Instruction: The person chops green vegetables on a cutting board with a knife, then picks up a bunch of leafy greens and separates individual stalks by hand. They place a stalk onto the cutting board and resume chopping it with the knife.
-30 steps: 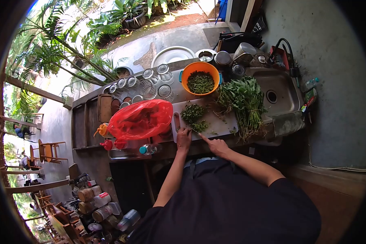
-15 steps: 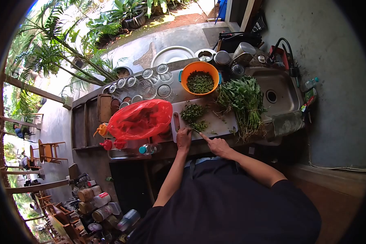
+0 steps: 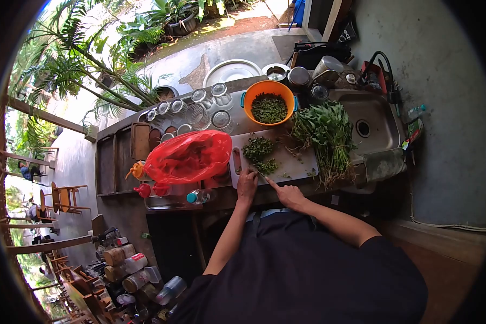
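My right hand [image 3: 290, 196] is closed around the handle of a knife [image 3: 262, 176], index finger stretched along it. The blade points left, toward my left hand [image 3: 247, 184], whose fingers are pressed together at the near edge of a white cutting board [image 3: 303, 162]. What those fingers pinch is too small to make out. Just beyond the blade, chopped greens [image 3: 258, 147] lie in small heaps on the board. An orange colander [image 3: 248, 112] behind the board holds more chopped greens. A large bunch of leafy greens [image 3: 329, 135] with roots rests over the board's right end.
A red plastic bag [image 3: 189, 156] stands left of the board, with a teal-capped bottle [image 3: 198, 197] in front of it. Several glasses [image 3: 198, 114] stand behind the bag. To the right is a metal sink [image 3: 380, 129]; metal pots [image 3: 298, 77] stand at the back.
The whole view has shifted slightly, with things a little farther right and lower. Both hands stay in nearly the same place at the board, and the knife remains in my right hand.
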Demonstrator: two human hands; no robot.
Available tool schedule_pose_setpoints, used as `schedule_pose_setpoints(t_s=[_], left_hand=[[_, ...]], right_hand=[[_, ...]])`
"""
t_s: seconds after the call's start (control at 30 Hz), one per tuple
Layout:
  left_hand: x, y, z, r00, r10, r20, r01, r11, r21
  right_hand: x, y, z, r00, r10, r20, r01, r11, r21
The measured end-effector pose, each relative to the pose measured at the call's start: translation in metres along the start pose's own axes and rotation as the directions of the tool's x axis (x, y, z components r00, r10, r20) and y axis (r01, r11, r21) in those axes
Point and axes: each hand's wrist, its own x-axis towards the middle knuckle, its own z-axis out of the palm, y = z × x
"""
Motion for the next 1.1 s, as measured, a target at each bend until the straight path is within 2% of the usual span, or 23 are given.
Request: schedule_pose_setpoints(t_s=[0.2, 0.3, 0.47, 0.57, 0.77, 1.0, 1.1], left_hand=[[0.0, 0.001, 0.001, 0.999, 0.03, -0.023, -0.031, 0.999, -0.035], [0.0, -0.001, 0.0, 0.999, -0.017, -0.033, 0.016, 0.999, -0.052], [0.002, -0.002, -0.003, 0.997, -0.015, -0.069, 0.018, 0.999, 0.041], [0.002, -0.001, -0.002, 0.997, -0.012, -0.082, 0.015, 0.999, 0.034], [0.001, 0.009, -0.013, 1.0, 0.017, -0.014, -0.016, 1.0, 0.025], [0.0, -0.004, 0.003, 0.999, 0.022, -0.037, -0.021, 0.999, 0.04], [0.0, -0.004, 0.001, 0.999, 0.021, -0.029, -0.021, 0.999, 0.031]], right_hand=[[0.02, 0.0, 0.009, 0.999, -0.014, -0.044, 0.013, 1.0, -0.025], [0.026, -0.003, 0.011, 0.994, -0.032, -0.1, 0.028, 0.999, -0.042], [0.012, 0.004, 0.008, 1.0, -0.005, -0.016, 0.005, 1.0, -0.021], [-0.001, 0.009, 0.003, 0.999, 0.003, 0.036, -0.002, 1.0, -0.029], [-0.01, 0.011, -0.007, 0.999, 0.021, 0.047, -0.019, 0.999, -0.043], [-0.007, -0.002, -0.02, 0.997, 0.028, 0.067, -0.029, 1.0, 0.008], [-0.006, -0.003, -0.017, 0.999, -0.037, 0.004, 0.037, 0.999, 0.003]])
